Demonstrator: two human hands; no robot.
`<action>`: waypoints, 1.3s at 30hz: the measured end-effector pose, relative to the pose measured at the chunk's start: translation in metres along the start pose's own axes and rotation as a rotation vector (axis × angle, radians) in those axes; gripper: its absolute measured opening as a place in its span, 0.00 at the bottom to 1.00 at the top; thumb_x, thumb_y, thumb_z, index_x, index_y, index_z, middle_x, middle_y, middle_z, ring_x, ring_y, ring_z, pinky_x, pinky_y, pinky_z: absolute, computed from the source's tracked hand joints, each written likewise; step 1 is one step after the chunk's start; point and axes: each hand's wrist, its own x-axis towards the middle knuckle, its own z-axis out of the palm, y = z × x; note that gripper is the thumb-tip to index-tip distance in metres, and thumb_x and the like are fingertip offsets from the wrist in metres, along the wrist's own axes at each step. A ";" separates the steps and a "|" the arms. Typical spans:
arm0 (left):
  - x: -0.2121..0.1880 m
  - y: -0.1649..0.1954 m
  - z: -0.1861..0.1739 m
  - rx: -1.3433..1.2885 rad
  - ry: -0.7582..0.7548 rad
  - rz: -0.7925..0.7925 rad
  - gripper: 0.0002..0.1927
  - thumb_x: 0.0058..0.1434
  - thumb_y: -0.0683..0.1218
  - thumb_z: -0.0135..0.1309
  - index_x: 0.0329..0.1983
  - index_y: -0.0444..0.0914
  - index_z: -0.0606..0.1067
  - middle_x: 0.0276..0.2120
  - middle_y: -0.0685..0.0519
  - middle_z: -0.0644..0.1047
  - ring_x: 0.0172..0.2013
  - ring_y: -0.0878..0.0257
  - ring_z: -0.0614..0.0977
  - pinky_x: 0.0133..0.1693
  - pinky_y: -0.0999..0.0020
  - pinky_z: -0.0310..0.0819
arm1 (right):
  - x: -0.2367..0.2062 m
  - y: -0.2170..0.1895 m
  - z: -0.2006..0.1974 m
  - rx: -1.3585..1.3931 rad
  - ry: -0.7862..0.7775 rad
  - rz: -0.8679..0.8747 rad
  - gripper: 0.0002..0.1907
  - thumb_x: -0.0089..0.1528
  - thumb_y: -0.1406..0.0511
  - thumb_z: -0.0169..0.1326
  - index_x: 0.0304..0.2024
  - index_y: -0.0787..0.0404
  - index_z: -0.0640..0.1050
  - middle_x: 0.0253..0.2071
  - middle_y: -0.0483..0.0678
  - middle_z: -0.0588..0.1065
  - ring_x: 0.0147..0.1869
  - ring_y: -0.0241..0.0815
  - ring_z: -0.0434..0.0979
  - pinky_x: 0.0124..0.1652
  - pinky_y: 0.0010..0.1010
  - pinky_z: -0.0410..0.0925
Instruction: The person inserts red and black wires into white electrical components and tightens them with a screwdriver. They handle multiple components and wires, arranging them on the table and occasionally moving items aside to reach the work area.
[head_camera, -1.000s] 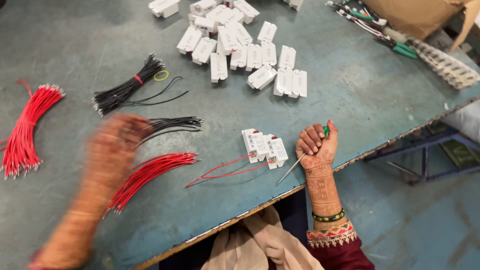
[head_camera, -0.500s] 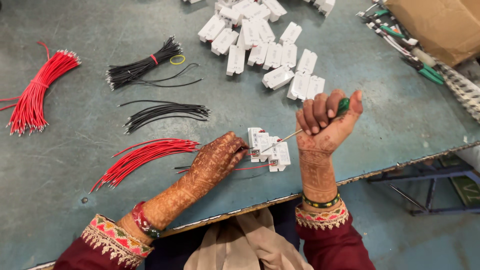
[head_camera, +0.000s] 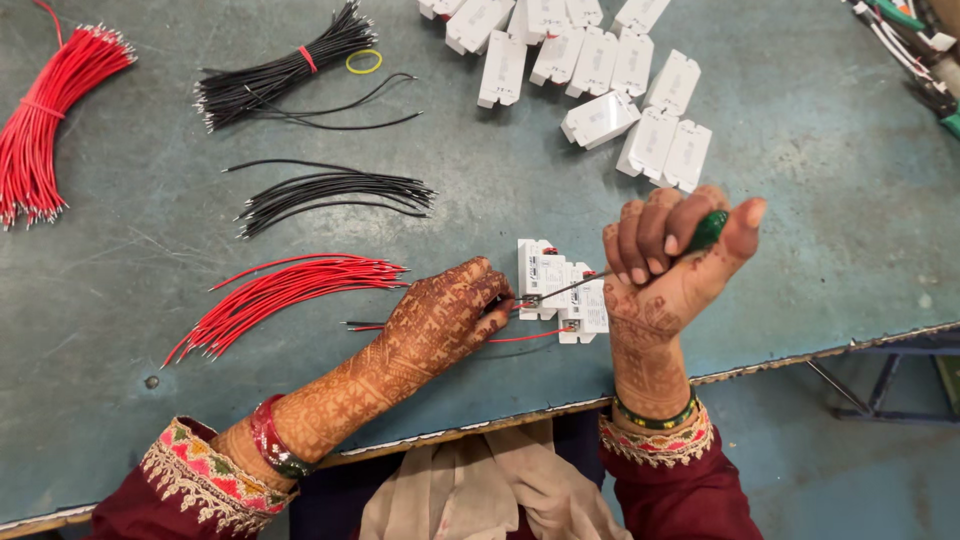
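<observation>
**Steadying a white connector block under the screwdriver**

Pressing our left hand (head_camera: 440, 320) down beside the small cluster of white plastic connector blocks (head_camera: 560, 295), we pinch a thin red wire (head_camera: 520, 338) with closed fingertips at the block's left edge, so the wire stays seated and the block cannot slide. Our right hand (head_camera: 670, 270) is wrapped in a fist around the green-handled screwdriver (head_camera: 700, 235); its slim metal shaft slants down to the left, and the tip meets the top of the block, close to our left fingertips. This cluster lies near the front edge of the worn blue-grey worktop (head_camera: 800, 150), just between both hands, within easy reach.

Loose red wires (head_camera: 290, 295) fan out just left of our left hand, close enough to pick from. Farther back lie loose black wires (head_camera: 330, 190), a tied black bundle (head_camera: 270, 85), a tied red bundle (head_camera: 50, 110) and a heap of white plastic housings (head_camera: 590, 70).
</observation>
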 end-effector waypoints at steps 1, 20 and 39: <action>0.000 0.000 0.000 -0.001 -0.009 -0.007 0.08 0.60 0.46 0.59 0.40 0.40 0.77 0.36 0.48 0.74 0.36 0.48 0.81 0.37 0.52 0.75 | -0.001 0.000 0.001 -0.013 0.005 -0.004 0.35 0.75 0.41 0.43 0.23 0.57 0.58 0.14 0.40 0.52 0.14 0.31 0.47 0.16 0.23 0.45; 0.006 0.006 0.003 0.053 -0.004 0.017 0.06 0.60 0.46 0.58 0.36 0.39 0.75 0.35 0.48 0.73 0.34 0.47 0.81 0.34 0.51 0.75 | -0.006 0.001 0.006 -0.083 -0.022 -0.072 0.37 0.72 0.39 0.46 0.21 0.57 0.58 0.13 0.40 0.53 0.13 0.30 0.47 0.14 0.22 0.46; 0.012 -0.002 0.024 0.121 0.005 0.036 0.07 0.63 0.48 0.56 0.43 0.42 0.76 0.36 0.49 0.75 0.36 0.50 0.81 0.37 0.53 0.77 | -0.014 0.009 0.006 -0.107 -0.056 -0.092 0.36 0.71 0.39 0.45 0.23 0.57 0.56 0.13 0.42 0.51 0.14 0.31 0.43 0.15 0.25 0.43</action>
